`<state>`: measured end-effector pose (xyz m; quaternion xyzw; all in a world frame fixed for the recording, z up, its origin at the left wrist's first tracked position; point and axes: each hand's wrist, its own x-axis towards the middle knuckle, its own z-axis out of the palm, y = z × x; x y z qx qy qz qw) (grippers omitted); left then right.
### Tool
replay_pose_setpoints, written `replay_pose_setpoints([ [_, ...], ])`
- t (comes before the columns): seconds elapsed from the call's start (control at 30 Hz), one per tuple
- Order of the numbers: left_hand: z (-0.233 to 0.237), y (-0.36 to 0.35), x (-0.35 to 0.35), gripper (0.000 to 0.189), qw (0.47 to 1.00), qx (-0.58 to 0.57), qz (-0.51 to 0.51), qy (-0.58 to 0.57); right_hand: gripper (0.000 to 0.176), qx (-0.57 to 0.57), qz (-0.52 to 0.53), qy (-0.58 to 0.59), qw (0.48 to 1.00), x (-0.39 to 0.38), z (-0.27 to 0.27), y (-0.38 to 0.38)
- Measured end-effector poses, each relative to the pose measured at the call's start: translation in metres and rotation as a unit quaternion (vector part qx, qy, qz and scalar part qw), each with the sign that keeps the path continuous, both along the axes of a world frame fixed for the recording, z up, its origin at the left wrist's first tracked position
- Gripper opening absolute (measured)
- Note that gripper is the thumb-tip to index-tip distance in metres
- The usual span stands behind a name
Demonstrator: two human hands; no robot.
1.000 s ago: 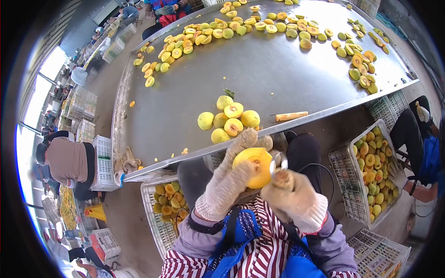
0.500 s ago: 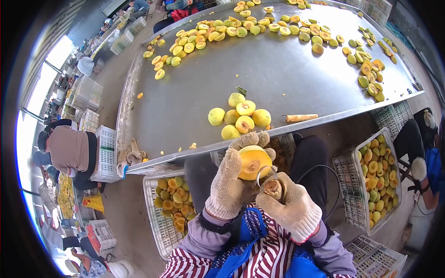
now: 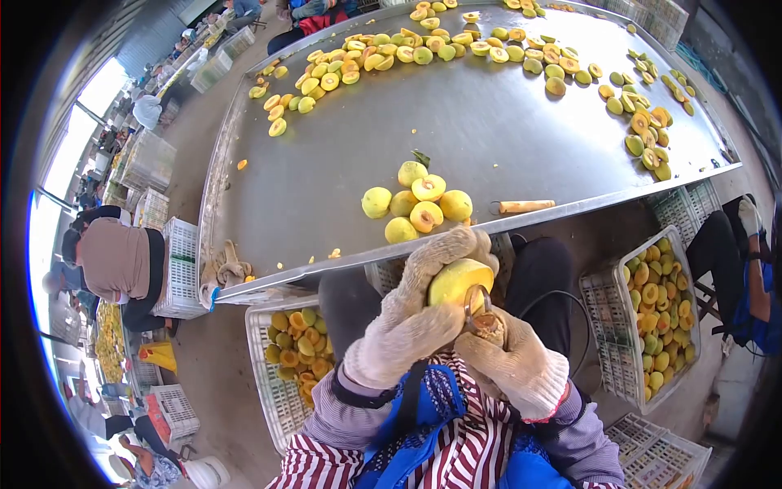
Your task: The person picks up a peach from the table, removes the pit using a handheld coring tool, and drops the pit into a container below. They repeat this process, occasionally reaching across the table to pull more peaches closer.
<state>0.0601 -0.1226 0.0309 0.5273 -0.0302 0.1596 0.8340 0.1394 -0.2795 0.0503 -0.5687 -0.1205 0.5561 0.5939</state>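
Both hands wear pale, stained knit gloves. My left hand wraps round a yellow fruit half above my lap, its cut side turned toward the right. My right hand is closed round the handle of a metal ring tool; the ring touches the cut face of the fruit. Just beyond my hands, a small group of yellow fruit pieces rests on the metal table. Beside them, near the front edge, lies a wooden-handled tool.
Many halved fruits lie along the table's far side. Crates of fruit stand below it, one at left and one at right. Gloves lie on the left corner. People sit at left and right.
My left hand has closed further over the fruit half and turned its cut face sideways. The ring tool has moved onto the cut face. The view has shifted slightly.
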Motion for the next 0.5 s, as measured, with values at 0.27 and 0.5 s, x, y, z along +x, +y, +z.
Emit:
replay_pose_setpoints([
  [0.27, -0.014, 0.009, -0.005, 0.069, 0.997, -0.04, 0.01, 0.062, 0.026, -0.016, -0.018, -0.436, 0.9, -0.002, -0.004, -0.003],
  [0.5, -0.009, 0.002, -0.005, 0.07, 0.994, 0.008, 0.026, 0.102, 0.028, -0.011, -0.029, -0.475, 0.879, -0.008, -0.006, 0.002],
])
